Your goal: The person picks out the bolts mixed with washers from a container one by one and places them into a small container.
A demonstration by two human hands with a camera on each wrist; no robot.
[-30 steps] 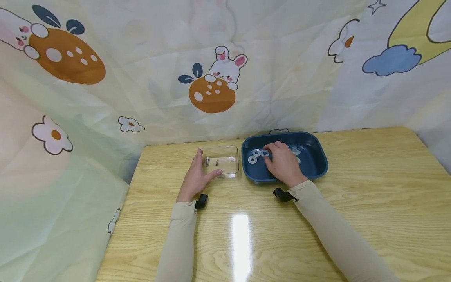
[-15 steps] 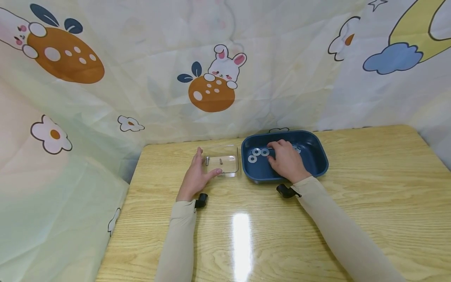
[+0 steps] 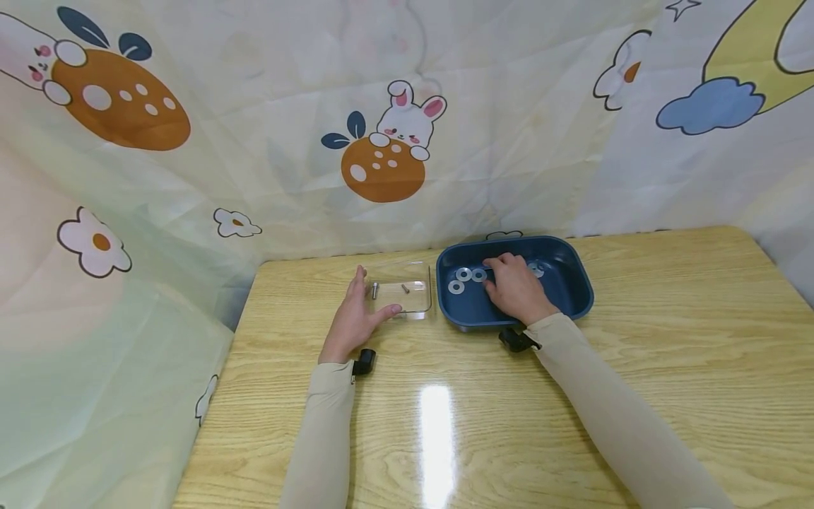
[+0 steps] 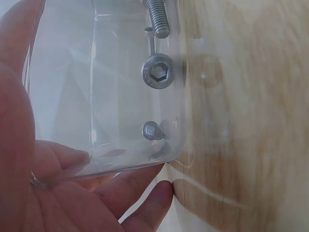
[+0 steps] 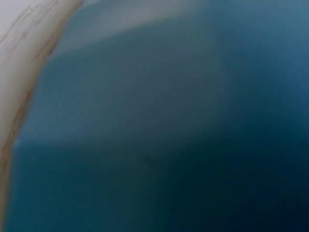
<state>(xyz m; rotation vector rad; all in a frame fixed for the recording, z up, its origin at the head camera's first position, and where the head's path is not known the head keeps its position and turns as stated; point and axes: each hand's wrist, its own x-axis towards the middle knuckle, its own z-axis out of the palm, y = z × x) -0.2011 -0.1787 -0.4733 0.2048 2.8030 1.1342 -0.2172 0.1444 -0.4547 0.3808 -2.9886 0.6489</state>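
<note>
My left hand (image 3: 348,324) holds the near-left corner of a clear plastic box (image 3: 417,308), thumb along the front side and fingers around the left end. Two metal screws lie inside: a larger screw (image 3: 375,290) at the left and a small screw (image 3: 405,288) near the middle. In the left wrist view a hex socket screw head (image 4: 158,71) and a threaded shank (image 4: 158,19) show through the wall. My right hand (image 3: 516,288) reaches into a blue bin (image 3: 575,300), fingers bent downward. Several flat washers (image 3: 456,287) lie left of it. Whatever is under its fingertips is hidden.
Another washer (image 3: 537,269) shows beyond the right hand. Box and bin stand side by side on a wooden table (image 3: 394,424), near its back edge. A printed curtain (image 3: 286,141) hangs behind. In the right wrist view the blue bin wall (image 5: 120,96) fills most of the picture, blurred.
The small screw has shifted to the right inside the clear box and turned. My right hand has moved slightly right within the bin, covering a washer there. My left hand has stayed in place.
</note>
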